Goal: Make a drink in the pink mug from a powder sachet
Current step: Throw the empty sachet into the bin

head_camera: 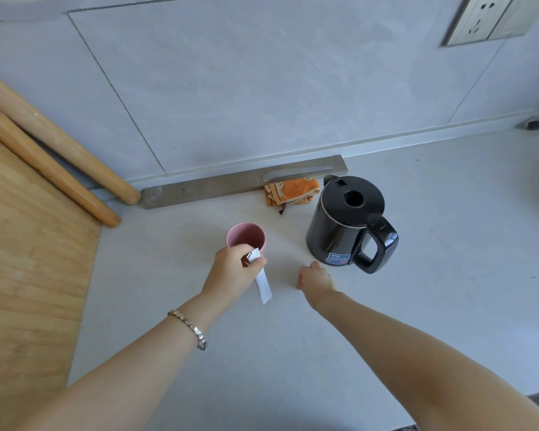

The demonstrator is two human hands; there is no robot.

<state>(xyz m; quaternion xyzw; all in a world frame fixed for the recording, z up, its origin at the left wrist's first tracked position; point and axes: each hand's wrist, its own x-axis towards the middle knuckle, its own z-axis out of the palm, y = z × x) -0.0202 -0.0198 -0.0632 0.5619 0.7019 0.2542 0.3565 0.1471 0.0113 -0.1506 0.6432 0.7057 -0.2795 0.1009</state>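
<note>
The pink mug point(245, 234) stands upright on the pale counter point(293, 353). My left hand point(231, 270) is at the mug's near rim and pinches a white powder sachet point(263, 283). The sachet's upper end tilts over the rim and its long lower end hangs toward me. My right hand point(315, 278) hovers low over the counter, between the mug and the black electric kettle point(349, 222), fingers loosely curled with nothing in them. The kettle's handle points toward me and to the right.
A folded orange cloth point(293, 191) lies behind the kettle by a metal strip point(199, 188) along the wall. A wooden board point(28, 259) and two rolling pins point(59, 169) fill the left side. A wall socket point(486, 20) sits upper right.
</note>
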